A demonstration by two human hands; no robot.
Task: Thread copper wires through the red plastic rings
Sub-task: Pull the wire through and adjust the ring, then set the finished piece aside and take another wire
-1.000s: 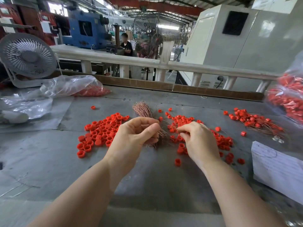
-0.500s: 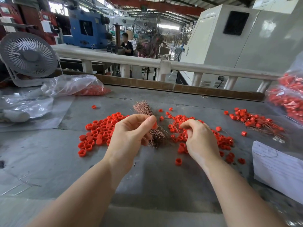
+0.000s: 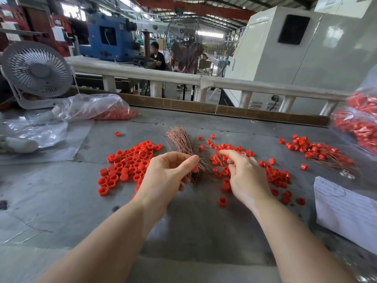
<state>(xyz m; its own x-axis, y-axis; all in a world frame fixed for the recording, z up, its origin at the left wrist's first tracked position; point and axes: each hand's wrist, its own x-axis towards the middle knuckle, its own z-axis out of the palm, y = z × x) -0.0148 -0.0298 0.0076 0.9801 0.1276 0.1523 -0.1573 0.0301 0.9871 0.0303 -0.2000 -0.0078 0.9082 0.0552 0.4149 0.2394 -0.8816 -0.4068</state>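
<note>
A red ring (image 3: 195, 168) is pinched betw. thumb and fingers of the left hand (image 3: 167, 176), held just in front of the copper wire bundle (image 3: 182, 146), prob. so its hole is presented for threading. The right hand (image 3: 245, 176) hovers w/ forefinger extended and other fingers loosely curled; whether a single wire is held in that grip cannot be told. Loose rings (image 3: 130, 162) are heaped on the tabletop (image 3: 61, 201) at left, close to reach. Wired rings (image 3: 314, 151) are set aside far right, apparently as finished stock.
</note>
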